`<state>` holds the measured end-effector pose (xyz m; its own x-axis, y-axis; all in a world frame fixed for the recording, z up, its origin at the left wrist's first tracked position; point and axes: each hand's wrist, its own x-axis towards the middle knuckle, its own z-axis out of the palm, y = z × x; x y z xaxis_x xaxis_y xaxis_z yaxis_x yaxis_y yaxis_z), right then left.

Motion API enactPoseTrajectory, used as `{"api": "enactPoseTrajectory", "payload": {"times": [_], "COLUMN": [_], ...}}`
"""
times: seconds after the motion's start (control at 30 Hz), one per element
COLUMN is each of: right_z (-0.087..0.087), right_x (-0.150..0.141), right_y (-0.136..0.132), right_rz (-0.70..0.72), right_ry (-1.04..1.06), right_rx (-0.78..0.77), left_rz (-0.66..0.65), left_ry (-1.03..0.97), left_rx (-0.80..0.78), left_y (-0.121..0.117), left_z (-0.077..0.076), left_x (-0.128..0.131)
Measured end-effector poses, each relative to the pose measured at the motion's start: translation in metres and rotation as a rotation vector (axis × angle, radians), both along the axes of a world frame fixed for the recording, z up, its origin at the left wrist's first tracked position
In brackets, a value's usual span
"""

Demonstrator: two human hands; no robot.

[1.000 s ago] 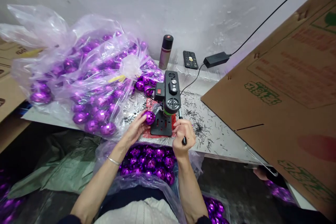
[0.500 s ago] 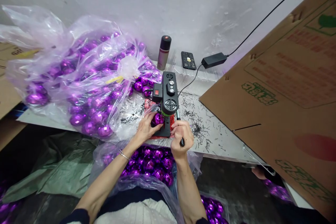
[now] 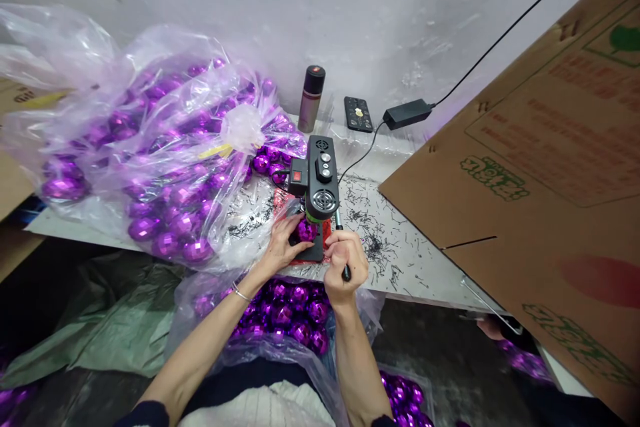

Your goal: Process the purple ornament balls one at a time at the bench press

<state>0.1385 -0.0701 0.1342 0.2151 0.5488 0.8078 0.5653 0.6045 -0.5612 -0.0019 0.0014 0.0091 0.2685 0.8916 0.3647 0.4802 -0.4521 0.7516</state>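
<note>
A shiny purple faceted ball (image 3: 307,231) sits under the head of a small black bench press machine (image 3: 323,177), above its dark base plate (image 3: 313,254). My left hand (image 3: 283,243) grips the ball from the left, thumb in front and fingers behind. The top of the ball is partly hidden by the machine head. On the machine's right side, my right hand (image 3: 346,263) is wrapped in a fist around the black-gripped lever handle (image 3: 347,273). A red sheet (image 3: 327,230) lies beneath the base. Below the table edge, an open plastic bag of purple balls (image 3: 280,313) rests at my lap.
A big clear bag of purple balls (image 3: 170,147) fills the table's left. Behind stand a spray can (image 3: 311,99), a phone (image 3: 357,114) and a power adapter (image 3: 407,114) with its cord. Small black bits (image 3: 373,243) litter the tabletop. A large cardboard box (image 3: 540,180) leans in from the right.
My left hand has carried the purple ball rightward from beside the base plate to under the machine head. My right hand stays on the lever, nearly unmoved.
</note>
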Motion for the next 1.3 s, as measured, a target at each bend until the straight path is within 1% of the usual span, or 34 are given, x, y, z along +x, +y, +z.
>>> {"api": "enactPoseTrajectory", "payload": {"times": [0.07,0.13,0.27,0.5,0.63,0.9,1.1,1.3], "right_z": [0.0,-0.001,-0.007,-0.029,-0.034,-0.047,-0.051,-0.055], "right_x": [0.0,0.0,0.001,0.0,-0.001,-0.003,-0.004,-0.003], "right_y": [0.0,0.0,0.0,0.001,0.003,0.005,0.005,0.006], "right_rz": [0.002,0.003,-0.001,-0.029,-0.038,-0.048,-0.04,-0.02], "right_ry": [0.003,0.008,0.014,-0.002,-0.002,0.05,0.056,0.068], "right_rx": [-0.002,-0.007,-0.008,0.016,0.032,0.037,0.032,0.06], "left_rz": [0.012,0.01,-0.002,-0.009,-0.011,-0.025,-0.014,-0.007], "left_ry": [-0.018,-0.03,-0.035,-0.033,-0.054,-0.071,-0.056,-0.063], "left_rx": [0.024,0.033,0.016,0.006,0.043,0.053,0.041,0.042], "left_y": [-0.001,-0.002,-0.002,-0.003,-0.003,-0.004,-0.005,-0.005], "left_z": [-0.006,-0.009,-0.007,-0.004,-0.006,-0.007,-0.008,-0.01], "left_x": [0.001,0.001,0.001,0.001,0.002,0.002,0.004,0.004]}}
